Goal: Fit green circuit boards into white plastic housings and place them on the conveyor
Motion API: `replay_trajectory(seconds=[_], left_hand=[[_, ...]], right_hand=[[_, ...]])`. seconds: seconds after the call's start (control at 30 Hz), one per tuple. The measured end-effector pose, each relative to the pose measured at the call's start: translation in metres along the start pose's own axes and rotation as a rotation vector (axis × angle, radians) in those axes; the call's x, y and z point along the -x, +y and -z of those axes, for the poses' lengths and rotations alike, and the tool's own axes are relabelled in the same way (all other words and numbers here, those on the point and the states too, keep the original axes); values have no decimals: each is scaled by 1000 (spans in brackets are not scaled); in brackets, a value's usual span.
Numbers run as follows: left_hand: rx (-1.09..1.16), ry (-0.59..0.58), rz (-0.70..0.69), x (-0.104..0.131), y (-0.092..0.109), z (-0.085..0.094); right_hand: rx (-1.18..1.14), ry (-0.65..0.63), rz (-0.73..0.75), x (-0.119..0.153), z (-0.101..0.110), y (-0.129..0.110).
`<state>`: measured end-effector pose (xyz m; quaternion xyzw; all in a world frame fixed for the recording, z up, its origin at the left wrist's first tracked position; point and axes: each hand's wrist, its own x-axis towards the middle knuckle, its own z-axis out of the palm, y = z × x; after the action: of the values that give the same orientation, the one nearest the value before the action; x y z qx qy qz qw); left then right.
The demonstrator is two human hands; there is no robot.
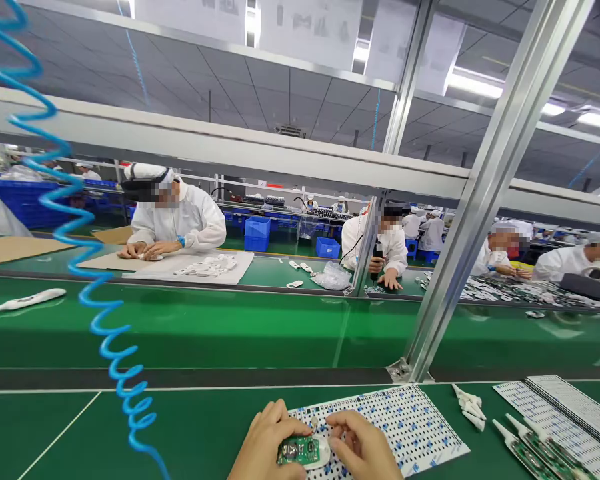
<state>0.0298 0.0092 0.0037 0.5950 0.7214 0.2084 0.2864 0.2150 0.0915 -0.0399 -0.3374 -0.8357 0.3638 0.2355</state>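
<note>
Low in the middle, my left hand [266, 445] grips a green circuit board [307, 450] seated in a white plastic housing [324, 455], thumb along its upper edge. A small round part [314, 422] on thin wires stands up beside the board. My right hand [365, 448] is curled at the housing's right end, thumb and fingers drawn in; what lies between them is hidden. Both hands are over a white sheet of small blue-and-black stickers [420, 430].
White pointed housings [469, 405] and several board-fitted ones [535, 445] lie right, near more printed sheets [575, 413]. A metal post [495, 200] rises behind the sheet. A coiled blue hose [100, 307] hangs left. Across the green conveyor belt [230, 327], bearing a white thermometer-shaped piece [27, 300], co-workers sit.
</note>
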Motion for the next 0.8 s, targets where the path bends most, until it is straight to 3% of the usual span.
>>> replay_trajectory(seconds=[0.13, 0.27, 0.43, 0.53, 0.7, 0.8], left_hand=[[-15, -21, 41, -4, 0, 0], [-26, 8, 43, -6, -8, -5], [20, 8, 48, -7, -15, -9], [20, -5, 48, -7, -13, -8], [23, -4, 28, -4, -9, -6], [18, -14, 23, -2, -6, -5]], right_hand=[[-258, 36, -23, -38, -21, 15], [-312, 42, 52, -39, -35, 9], [-328, 20, 54, -34, -38, -4], [-248, 54, 102, -33, -35, -2], [188, 178, 491, -23, -31, 14], [435, 264, 600, -16, -33, 16]])
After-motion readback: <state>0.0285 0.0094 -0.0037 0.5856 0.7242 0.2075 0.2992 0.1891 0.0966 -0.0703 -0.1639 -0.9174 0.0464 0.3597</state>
